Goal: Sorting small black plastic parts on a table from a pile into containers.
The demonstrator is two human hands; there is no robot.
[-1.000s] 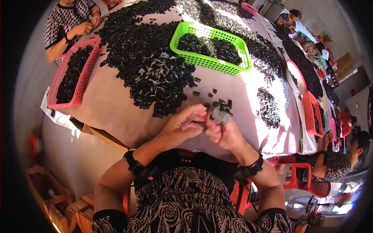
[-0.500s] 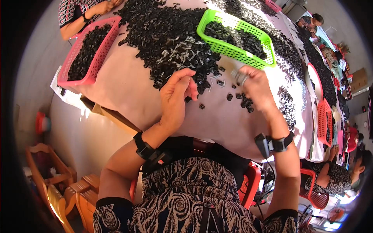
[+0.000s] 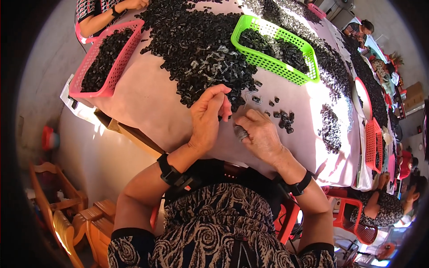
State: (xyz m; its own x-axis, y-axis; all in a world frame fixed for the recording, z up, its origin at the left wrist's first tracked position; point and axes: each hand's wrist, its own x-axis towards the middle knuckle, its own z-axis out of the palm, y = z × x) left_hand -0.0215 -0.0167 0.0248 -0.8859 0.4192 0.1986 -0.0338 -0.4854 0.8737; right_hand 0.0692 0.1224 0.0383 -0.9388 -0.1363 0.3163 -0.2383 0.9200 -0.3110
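Note:
My left hand [image 3: 209, 117] is held over the table at the near edge of a heap of small black plastic parts [image 3: 196, 49]. Its thumb and fingers are pinched together, and a dark bit shows by the fingertips; what they hold is hidden. Close beside it, my right hand [image 3: 262, 136] has curled fingers, with a grey band-like piece [image 3: 241, 132] at one of them. Anything in its grip is too small to tell. Small metal springs [image 3: 217, 61] lie on the heap. Several loose black parts [image 3: 284, 118] are scattered beyond my right hand.
A green basket [image 3: 277, 71] of black parts stands at the far side, a pink basket [image 3: 107, 87] of them at the left. Pale cloth [image 3: 152, 102] covers the table. Another person's arm [image 3: 100, 20] is at the far left. A red basket [image 3: 373, 147] stands at right.
My right hand has come left and nearer to me, from beside the loose parts to close by my left hand. The left hand stays pinched and has shifted only slightly in the picture.

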